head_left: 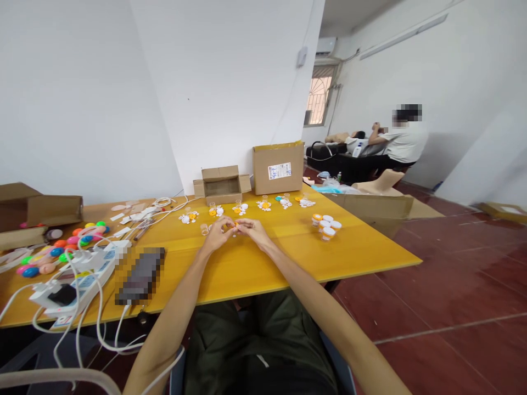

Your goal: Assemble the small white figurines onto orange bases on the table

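Observation:
My left hand (219, 234) and my right hand (254, 231) meet above the table, fingertips pinched together. Between them shows a small orange piece (236, 225), mostly covered by the fingers, so its kind is unclear. Just left of my left hand lies a small clear cup (204, 230). Farther back is a row of little heaps of white, orange and teal parts (264, 206), with small clear cups beside them. Over to the right stands a cluster of small tubs (328, 233) with white and orange colouring.
Cardboard boxes, one open (222, 189) and one closed (278, 169), stand at the table's back. A power strip (88, 280) with white cables, a dark phone (142, 274) and colourful balls (82, 237) occupy the left side. A person (405, 145) sits in the far right background.

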The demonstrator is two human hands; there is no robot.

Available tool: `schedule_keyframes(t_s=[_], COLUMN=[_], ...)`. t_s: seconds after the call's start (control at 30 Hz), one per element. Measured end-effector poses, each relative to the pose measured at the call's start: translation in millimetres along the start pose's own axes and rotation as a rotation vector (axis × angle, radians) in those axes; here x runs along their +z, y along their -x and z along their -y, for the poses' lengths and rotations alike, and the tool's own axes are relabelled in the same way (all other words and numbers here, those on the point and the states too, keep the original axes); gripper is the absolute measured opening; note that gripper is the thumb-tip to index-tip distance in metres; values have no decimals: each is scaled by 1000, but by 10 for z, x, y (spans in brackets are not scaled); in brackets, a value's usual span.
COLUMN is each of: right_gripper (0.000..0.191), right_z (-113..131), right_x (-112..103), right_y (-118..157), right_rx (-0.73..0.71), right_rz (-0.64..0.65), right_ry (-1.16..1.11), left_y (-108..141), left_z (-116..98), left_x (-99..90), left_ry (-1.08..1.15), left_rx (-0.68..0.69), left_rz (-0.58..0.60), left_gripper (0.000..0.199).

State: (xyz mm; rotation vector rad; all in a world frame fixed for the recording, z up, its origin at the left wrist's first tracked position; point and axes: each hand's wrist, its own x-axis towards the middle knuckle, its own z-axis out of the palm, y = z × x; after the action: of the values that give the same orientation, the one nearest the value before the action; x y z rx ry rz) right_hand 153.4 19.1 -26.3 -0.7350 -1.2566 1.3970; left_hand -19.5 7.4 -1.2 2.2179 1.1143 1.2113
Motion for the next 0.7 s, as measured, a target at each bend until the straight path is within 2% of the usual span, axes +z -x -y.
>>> schedule_keyframes(t_s=[0.17,0.33,0.7], right_gripper=[32,29,21], right_z=[9,5,-13], right_x=[-1,-20,-63], right_y=[14,30,12], right_rx=[35,83,134], right_rz=[-14,24,15], right_ry=[-5,-69,-137], left_y=[14,5,-7], left_z=[-12,-4,11], left_x=[9,7,23], left_ry=[-13,-18,59], left_rx=[10,-1,-13], left_rz=[15,-3,-7], left_gripper=[11,12,21])
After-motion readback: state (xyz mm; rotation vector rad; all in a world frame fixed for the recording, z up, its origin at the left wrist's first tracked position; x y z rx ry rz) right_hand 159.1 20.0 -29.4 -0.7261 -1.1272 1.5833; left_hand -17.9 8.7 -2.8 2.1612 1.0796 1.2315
